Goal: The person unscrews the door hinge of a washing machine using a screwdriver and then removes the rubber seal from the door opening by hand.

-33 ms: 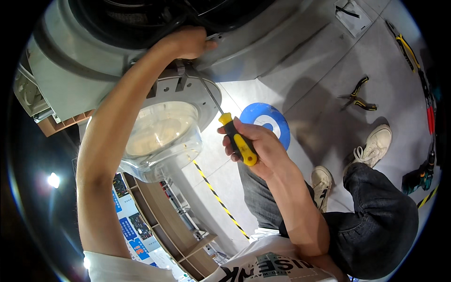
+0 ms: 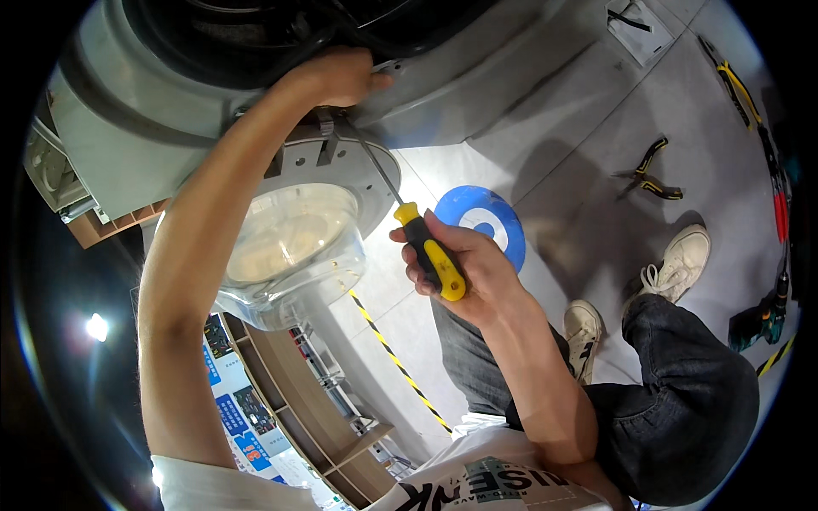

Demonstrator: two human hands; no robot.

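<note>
The right hand is clenched around the handle of a screwdriver. The handle is smooth moulded plastic, black with yellow inlays, rounded at the butt. The bare steel shaft is thin and straight. Its long axis runs diagonally from the lower-right butt up and left, with the tip pointing toward the metal bracket on the round door ring; the tip itself is too small to resolve.

The left hand is raised at full forearm reach, fingers curled over the rim of the dark rubber gasket at the drum opening of a washing machine. Whether it grips or only presses cannot be told.

Just below that hand hangs the machine door: a grey matte ring carrying a clear, bowl-shaped glass dome with a glossy surface.

Beyond the hands, on the pale grey floor, lies a flat blue disc with a white centre. Further right lie pliers with black-and-yellow grips, jaws pointing left. A cordless drill rests near the right edge. The person's white shoes and dark trousers are at lower right.
</note>
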